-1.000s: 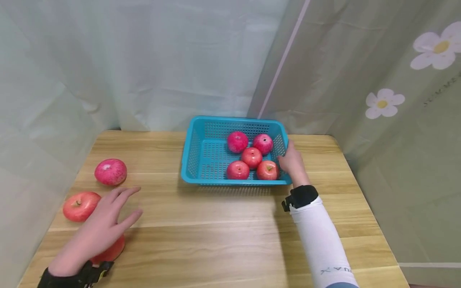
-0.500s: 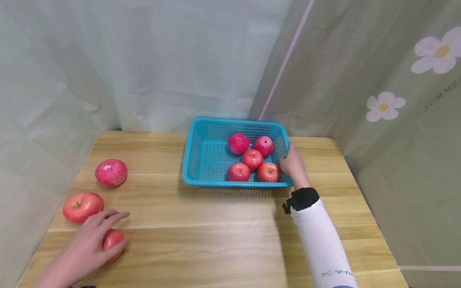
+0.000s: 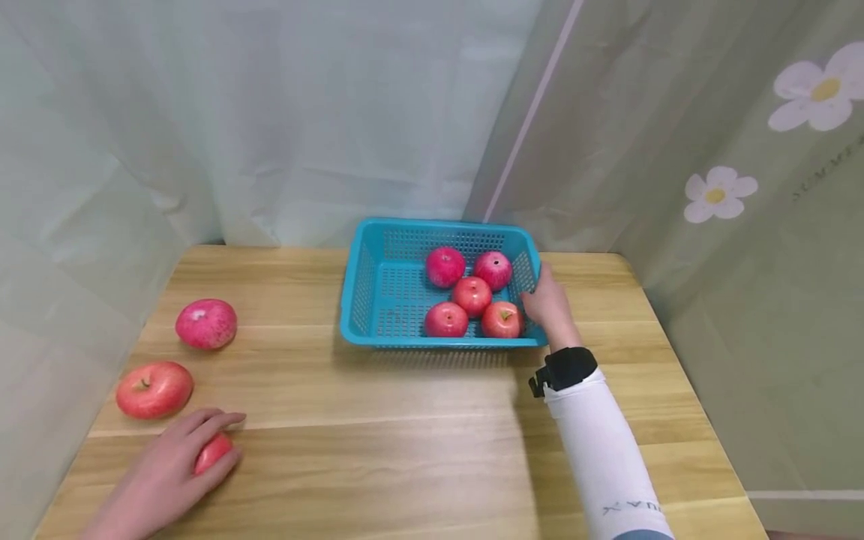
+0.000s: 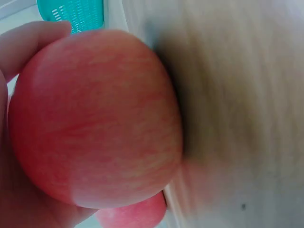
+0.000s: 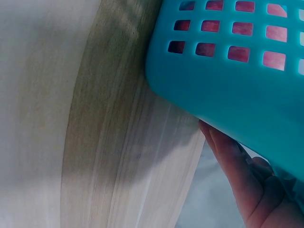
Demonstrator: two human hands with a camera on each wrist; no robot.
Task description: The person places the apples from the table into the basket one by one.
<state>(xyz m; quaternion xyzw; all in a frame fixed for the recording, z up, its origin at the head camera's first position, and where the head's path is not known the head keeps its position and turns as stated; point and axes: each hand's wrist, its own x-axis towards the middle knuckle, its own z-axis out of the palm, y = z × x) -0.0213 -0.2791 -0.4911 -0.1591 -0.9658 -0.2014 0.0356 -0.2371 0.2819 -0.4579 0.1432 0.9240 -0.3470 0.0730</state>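
My left hand [image 3: 165,469] holds a red apple [image 3: 214,451] near the front left of the table, thumb on one side and fingers over the other. In the left wrist view this apple [image 4: 99,118] fills the palm, low over the wood. Farther back on the left lie another red apple [image 3: 154,390] and a pinker one [image 3: 205,324]. At the back middle, a blue plastic basket [image 3: 442,342] contains several apples, mostly toward its right side. My right hand [image 3: 550,306] grips the basket's right rim, thumb inside; its fingers [image 5: 232,166] show under the rim in the right wrist view.
The wooden table [image 3: 405,442] meets a pale curtain [image 3: 337,135] behind the basket. More curtain with white flowers [image 3: 717,195] hangs along the right edge, and a further stretch runs along the left.
My left hand has come down and back toward me, from above the apples to around the nearest one. The right hand and the basket stay in place.
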